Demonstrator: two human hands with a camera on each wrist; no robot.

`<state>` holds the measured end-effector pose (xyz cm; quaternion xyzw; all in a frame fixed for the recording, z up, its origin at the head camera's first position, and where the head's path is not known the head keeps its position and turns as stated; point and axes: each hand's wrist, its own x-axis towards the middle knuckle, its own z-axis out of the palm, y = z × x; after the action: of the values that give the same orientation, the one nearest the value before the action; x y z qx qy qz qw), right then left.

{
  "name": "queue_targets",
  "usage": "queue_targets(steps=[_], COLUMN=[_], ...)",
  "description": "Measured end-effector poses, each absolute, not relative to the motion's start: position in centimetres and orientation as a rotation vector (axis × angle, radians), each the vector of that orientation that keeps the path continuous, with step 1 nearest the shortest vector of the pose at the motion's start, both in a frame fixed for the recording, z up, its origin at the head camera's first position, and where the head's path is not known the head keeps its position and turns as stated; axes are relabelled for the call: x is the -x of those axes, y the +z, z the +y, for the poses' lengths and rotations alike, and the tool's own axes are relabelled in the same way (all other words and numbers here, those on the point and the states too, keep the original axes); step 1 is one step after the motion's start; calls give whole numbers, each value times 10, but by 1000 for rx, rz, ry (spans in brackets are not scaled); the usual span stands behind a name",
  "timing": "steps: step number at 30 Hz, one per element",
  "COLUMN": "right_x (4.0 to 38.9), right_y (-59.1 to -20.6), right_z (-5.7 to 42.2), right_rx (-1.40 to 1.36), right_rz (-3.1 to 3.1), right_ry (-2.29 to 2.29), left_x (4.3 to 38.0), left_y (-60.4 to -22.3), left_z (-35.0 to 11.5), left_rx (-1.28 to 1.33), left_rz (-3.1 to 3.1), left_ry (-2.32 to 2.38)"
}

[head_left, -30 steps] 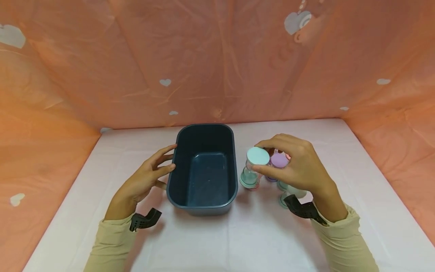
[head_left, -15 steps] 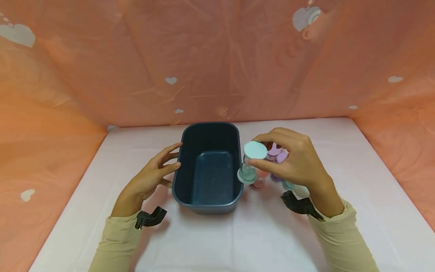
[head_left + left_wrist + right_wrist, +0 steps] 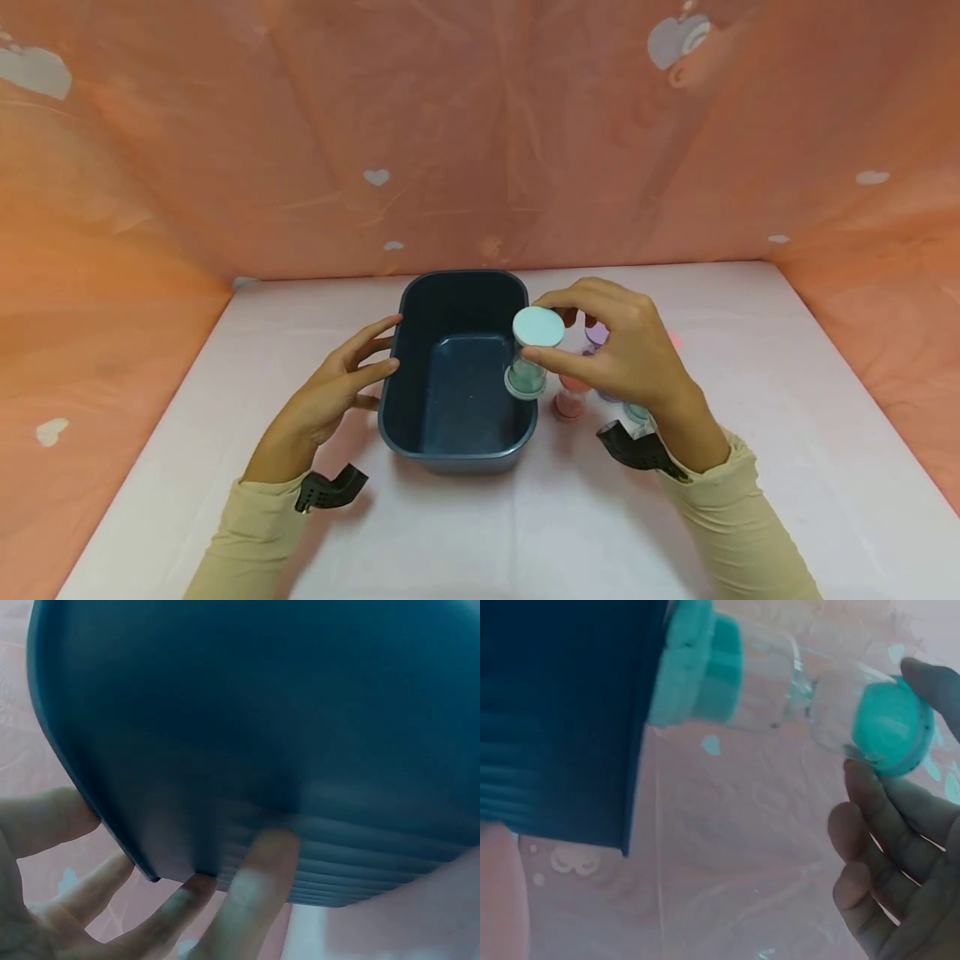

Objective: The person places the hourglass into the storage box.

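Pink and purple hourglasses [image 3: 568, 406], right of centre, partly hidden by right hand [image 3: 618, 346], pinching teal hourglass [image 3: 528, 377]; left hand [image 3: 326, 398], fingers spread, touches bin [image 3: 468, 464].

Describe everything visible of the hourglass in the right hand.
The hourglass has two round mint-green caps and a clear body, glass or plastic by its look, narrowing to a waist. Green filling, probably sand, shows in the lower bulb. It is held nearly upright, slightly tilted, flat upper cap facing up. The right hand pinches it at that cap. Its lower end is by the right rim of the bin; whether they touch cannot be told.
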<state>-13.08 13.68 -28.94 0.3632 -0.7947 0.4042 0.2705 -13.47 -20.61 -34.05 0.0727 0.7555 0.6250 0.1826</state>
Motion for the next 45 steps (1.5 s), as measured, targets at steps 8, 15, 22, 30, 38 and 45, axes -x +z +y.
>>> queue_targets(steps=[8,15,22,30,38,45], right_x=[134,134,141,156,176,188], right_y=[-295,-299,-302,-299,-303,-302], right_z=[126,119,107,91,76,69], right_rx=[-989,-963,-873,-838,-877,-914], right_rz=[-2047,-2161,-2421,-2625,-2725,-2794], right_ry=[1129,1076,954,855,830,713], left_x=[133,135,139,142,139,139], left_y=[-344,-343,-343,-343,-344,-345], left_z=[-203,-197,-192,-191,-197,-198], left_rx=[-185,-181,-183,-175,-171,-164], left_rz=[2127,2094,2114,2100,2085,2078], left_ry=[1768,1796,1781,1789,1815,1821])
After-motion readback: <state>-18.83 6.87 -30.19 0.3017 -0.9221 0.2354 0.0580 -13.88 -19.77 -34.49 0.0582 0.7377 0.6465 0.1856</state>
